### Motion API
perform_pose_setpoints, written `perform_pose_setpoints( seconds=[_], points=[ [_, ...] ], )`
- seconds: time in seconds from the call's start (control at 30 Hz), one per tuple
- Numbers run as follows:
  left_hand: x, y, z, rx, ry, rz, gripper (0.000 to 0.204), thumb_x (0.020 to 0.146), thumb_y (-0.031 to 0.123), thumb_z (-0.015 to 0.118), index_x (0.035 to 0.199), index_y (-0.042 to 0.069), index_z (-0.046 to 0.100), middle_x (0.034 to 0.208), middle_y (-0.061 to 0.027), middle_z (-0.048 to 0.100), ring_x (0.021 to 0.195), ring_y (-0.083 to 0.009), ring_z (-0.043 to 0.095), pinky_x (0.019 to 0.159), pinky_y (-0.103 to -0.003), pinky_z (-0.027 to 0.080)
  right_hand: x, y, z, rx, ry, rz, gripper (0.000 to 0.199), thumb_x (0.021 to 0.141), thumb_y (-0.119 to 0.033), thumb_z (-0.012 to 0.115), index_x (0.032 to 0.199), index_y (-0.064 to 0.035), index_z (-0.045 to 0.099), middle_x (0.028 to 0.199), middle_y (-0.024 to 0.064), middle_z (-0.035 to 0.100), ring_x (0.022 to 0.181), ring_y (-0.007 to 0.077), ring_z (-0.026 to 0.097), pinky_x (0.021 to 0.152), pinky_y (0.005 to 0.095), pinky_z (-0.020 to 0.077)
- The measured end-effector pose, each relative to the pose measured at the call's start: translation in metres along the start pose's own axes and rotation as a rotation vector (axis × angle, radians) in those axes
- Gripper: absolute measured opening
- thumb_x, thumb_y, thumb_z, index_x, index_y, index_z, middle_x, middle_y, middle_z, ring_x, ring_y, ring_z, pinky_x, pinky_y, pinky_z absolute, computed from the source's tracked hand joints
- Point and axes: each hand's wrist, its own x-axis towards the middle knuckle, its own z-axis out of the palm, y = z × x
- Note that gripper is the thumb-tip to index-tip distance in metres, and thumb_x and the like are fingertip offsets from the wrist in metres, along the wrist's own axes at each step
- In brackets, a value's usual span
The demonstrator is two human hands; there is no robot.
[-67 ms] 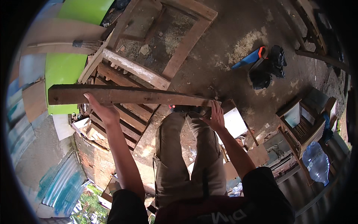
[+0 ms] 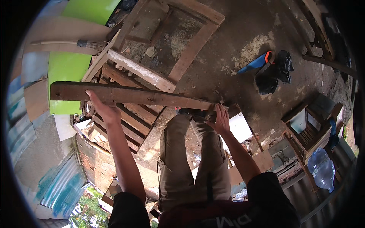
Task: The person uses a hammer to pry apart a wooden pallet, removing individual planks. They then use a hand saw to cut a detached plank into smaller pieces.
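A long brown wooden plank (image 2: 152, 98) lies crosswise in front of me, held up off the ground in both hands. Toward its left end my left hand (image 2: 105, 110) grips it, the thumb lying along the face and the other fingers hidden behind. At the narrower right end, my right hand (image 2: 220, 121) wraps its fingers over the wood. Beyond and beneath the plank rests a wooden frame (image 2: 192, 57) of weathered boards. A slatted wooden piece (image 2: 131, 129) shows partly behind the plank, on the left.
On the dirt floor ahead right lie a saw with a blue blade cover (image 2: 253, 63) and a black plastic bag (image 2: 283, 66). A small wooden cabinet (image 2: 304, 127) and a clear plastic bottle (image 2: 321, 167) are at right. A twig broom (image 2: 89, 44) lies at left.
The plank's left end has risen slightly in the picture, tilting it a little more down to the right. Both hands keep their hold.
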Motion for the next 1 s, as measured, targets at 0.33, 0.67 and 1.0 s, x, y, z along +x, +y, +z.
perform_pose_setpoints(
  seconds=[0.33, 0.67, 1.0],
  points=[
    [0.116, 0.014, 0.064, 0.382, -0.137, -0.214, 0.109, 0.082, 0.078, 0.057, 0.152, -0.002, 0.032, 0.147, -0.0231, 0.043, 0.128, -0.0393, 0.051, 0.099, -0.057, 0.048, 0.059, 0.044, -0.036, -0.019, 0.010, -0.125, 0.071, 0.090, -0.043, 0.069, 0.136, 0.0042, 0.044, 0.132, 0.0348, 0.051, 0.121, 0.0536, 0.050, 0.102, 0.0555, 0.0438],
    [0.190, -0.084, 0.123, 0.863, -0.052, -0.190, 0.113, 0.074, 0.075, 0.067, 0.141, -0.011, 0.036, 0.135, -0.0324, 0.052, 0.128, -0.0389, 0.053, 0.103, -0.045, 0.046, 0.078, 0.002, -0.074, 0.019, -0.049, -0.011, 0.058, 0.092, -0.042, 0.065, 0.107, 0.0136, 0.061, 0.104, 0.0360, 0.063, 0.097, 0.0525, 0.062, 0.086, 0.0540, 0.0515],
    [0.153, -0.205, 0.132, 1.011, -0.219, -0.053, 0.110, 0.091, 0.073, 0.045, 0.158, 0.000, -0.004, 0.166, -0.0213, 0.005, 0.155, -0.0319, 0.004, 0.120, -0.063, 0.000, 0.086, 0.029, -0.019, -0.044, -0.104, 0.004, 0.048, 0.096, -0.042, 0.062, 0.106, 0.0053, 0.064, 0.095, 0.0300, 0.067, 0.088, 0.0500, 0.064, 0.077, 0.0530, 0.0531]
  ],
)
